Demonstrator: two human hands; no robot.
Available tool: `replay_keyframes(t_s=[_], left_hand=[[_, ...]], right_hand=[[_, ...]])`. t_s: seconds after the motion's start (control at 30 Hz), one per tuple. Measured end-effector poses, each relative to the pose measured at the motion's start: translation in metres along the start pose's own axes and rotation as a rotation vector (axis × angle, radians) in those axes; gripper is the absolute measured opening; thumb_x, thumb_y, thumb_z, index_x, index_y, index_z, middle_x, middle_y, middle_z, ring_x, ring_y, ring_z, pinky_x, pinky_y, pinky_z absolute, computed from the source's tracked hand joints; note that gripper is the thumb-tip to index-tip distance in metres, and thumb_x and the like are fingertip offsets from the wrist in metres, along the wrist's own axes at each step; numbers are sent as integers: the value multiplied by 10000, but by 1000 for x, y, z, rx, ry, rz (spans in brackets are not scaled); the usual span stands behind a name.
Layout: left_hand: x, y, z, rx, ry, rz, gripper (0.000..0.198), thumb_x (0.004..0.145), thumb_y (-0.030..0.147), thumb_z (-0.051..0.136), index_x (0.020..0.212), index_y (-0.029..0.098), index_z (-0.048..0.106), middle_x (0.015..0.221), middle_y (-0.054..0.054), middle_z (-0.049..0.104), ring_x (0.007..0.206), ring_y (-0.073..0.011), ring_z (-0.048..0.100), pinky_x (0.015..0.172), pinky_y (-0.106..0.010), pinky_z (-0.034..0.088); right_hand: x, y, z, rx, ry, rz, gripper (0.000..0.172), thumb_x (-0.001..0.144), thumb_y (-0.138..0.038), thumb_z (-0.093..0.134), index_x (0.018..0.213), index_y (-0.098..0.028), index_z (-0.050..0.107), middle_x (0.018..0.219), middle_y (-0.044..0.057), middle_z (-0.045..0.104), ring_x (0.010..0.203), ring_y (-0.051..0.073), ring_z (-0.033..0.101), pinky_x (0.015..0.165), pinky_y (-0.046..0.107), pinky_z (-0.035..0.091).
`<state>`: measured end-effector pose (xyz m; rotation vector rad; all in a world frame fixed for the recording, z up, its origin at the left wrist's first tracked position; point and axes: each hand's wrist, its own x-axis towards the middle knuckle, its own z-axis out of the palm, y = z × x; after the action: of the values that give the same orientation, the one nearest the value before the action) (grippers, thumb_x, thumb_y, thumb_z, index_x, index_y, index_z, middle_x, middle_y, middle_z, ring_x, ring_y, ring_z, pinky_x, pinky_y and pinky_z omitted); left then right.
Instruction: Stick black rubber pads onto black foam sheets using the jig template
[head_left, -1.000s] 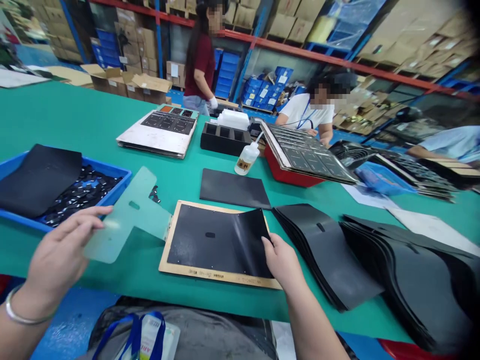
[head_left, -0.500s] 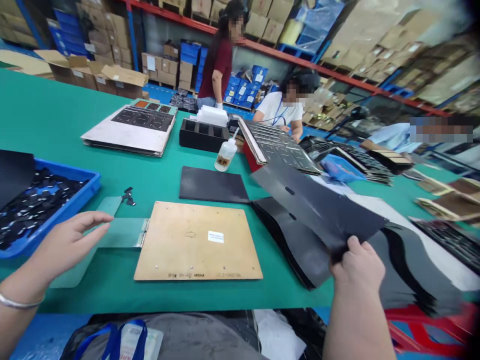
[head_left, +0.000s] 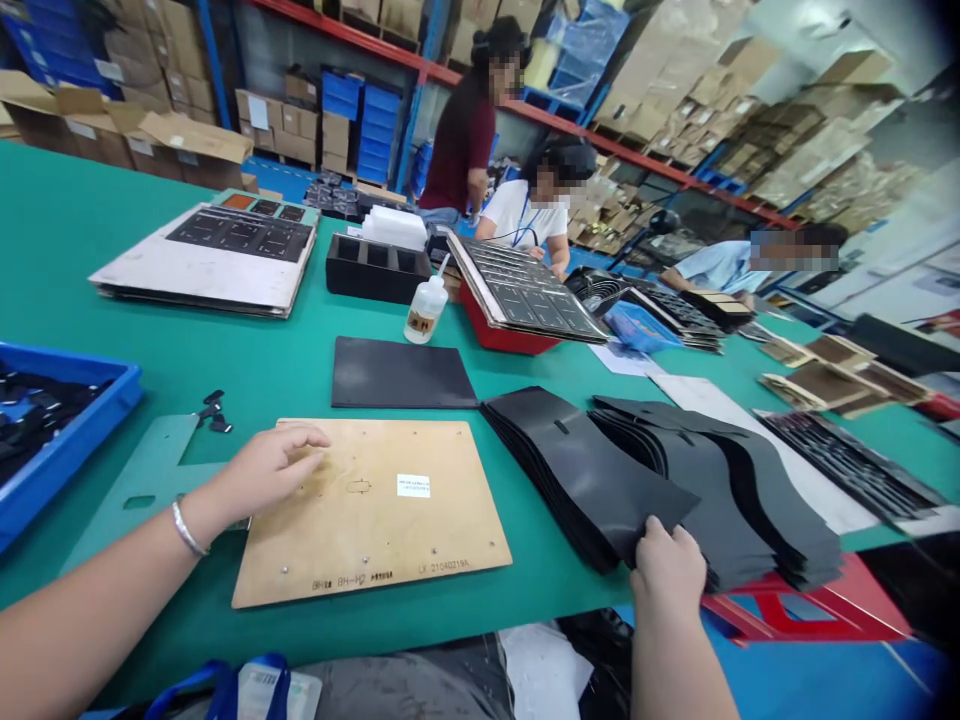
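- Green counter [head_left: 142, 200] under everything; red steel shelves [head_left: 360, 45] of cardboard boxes [head_left: 277, 125] behind.
- Left hand [head_left: 270, 470] lies open, fingers apart, on a smooth wooden board [head_left: 390, 530].
- Right hand [head_left: 667, 570] clamped on a floppy stack of black sheets [head_left: 577, 480], just beside the board.

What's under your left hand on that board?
The left hand lies over the edge of the wooden board, hiding the wood. Beyond it, bare wood shows, with a slot outline and white label.
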<state>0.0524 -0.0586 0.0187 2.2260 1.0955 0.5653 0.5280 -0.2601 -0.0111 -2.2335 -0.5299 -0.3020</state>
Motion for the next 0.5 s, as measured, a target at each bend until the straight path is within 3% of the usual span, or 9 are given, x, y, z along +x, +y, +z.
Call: replay_keyframes(t_s=[0.1, 0.17, 0.23, 0.37, 0.5], left_hand=[[-2, -6, 2, -24, -18, -4, 286, 821, 355, 459, 978, 197, 637, 1074, -55, 656, 1029, -221, 580, 922, -368, 451], [-2, -7, 2, -49, -10, -13, 274, 815, 338, 462, 976, 201, 636, 1080, -52, 655, 1030, -218, 582, 924, -369, 452], [-2, -7, 3, -74, -6, -23, 268, 811, 326, 464, 975, 203, 637, 1084, -51, 654, 1029, -216, 582, 922, -368, 454], [-2, -11, 8, -111, -4, 1, 251, 803, 285, 469, 964, 199, 640, 1064, -53, 658, 1000, -208, 592, 895, -359, 472], [-1, -18, 12, -104, 76, 61, 238, 779, 232, 469, 937, 195, 643, 1058, -55, 657, 1025, -209, 579, 912, -369, 463]], right_hand=[[-7, -24, -7, -141, 218, 106, 719, 679, -433, 533, 1276, -57, 396, 1177, 293, 468, 1142, 463, 399, 898, 625, 330], [-15, -56, -3, -183, 236, -23, 647, 696, -392, 543, 1265, -98, 448, 1217, 252, 469, 1184, 432, 374, 946, 596, 313], [-26, -98, 12, -145, 108, -304, 446, 759, -342, 490, 1147, -133, 559, 1129, 183, 556, 1131, 344, 464, 959, 499, 363], [-61, -185, 73, -83, -411, -902, 303, 879, -312, 388, 1018, -182, 623, 1120, 97, 608, 1094, 212, 522, 978, 349, 369], [-94, -241, 138, -254, -677, -1176, 304, 910, -272, 377, 1099, -200, 604, 1233, 60, 564, 1172, 192, 471, 1016, 376, 300]])
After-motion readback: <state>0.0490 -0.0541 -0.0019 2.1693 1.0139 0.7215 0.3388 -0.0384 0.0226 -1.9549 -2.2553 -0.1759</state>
